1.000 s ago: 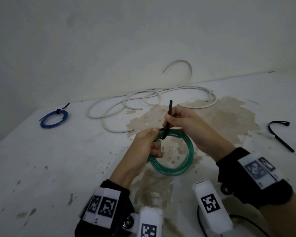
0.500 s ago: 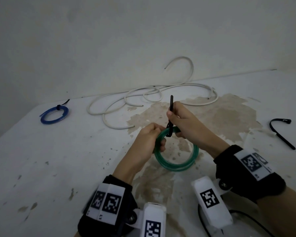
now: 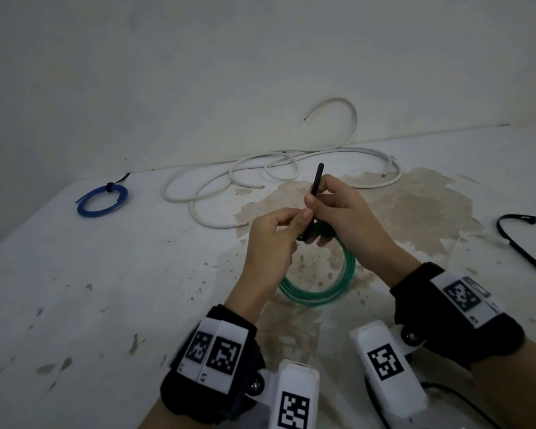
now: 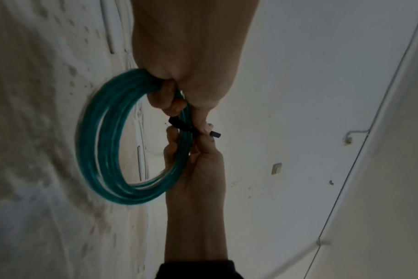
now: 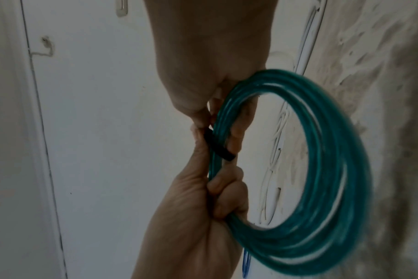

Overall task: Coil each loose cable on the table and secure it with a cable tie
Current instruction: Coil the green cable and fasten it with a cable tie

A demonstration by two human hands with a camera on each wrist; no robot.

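Observation:
A green cable coil (image 3: 322, 297) hangs just above the stained table (image 3: 106, 289), held between both hands. My left hand (image 3: 297, 224) grips the coil's top with curled fingers (image 5: 227, 188), its thumb by the black cable tie (image 5: 218, 145) that wraps the strands. My right hand (image 3: 314, 202) pinches the tie's tail (image 3: 317, 184), which sticks straight up. In the left wrist view the tie (image 4: 179, 124) crosses the coil (image 4: 100, 141) between the two hands. A loose white cable (image 3: 229, 181) sprawls behind, against the wall.
A blue coil (image 3: 101, 201), bound with a black tie, lies at the far left. A spare black cable tie (image 3: 517, 239) lies on the table at the right. A wall runs along the table's back edge.
Both hands have drawn closer together and moved slightly away from me with the coil. The tie's tail stands a little further out above the right hand.

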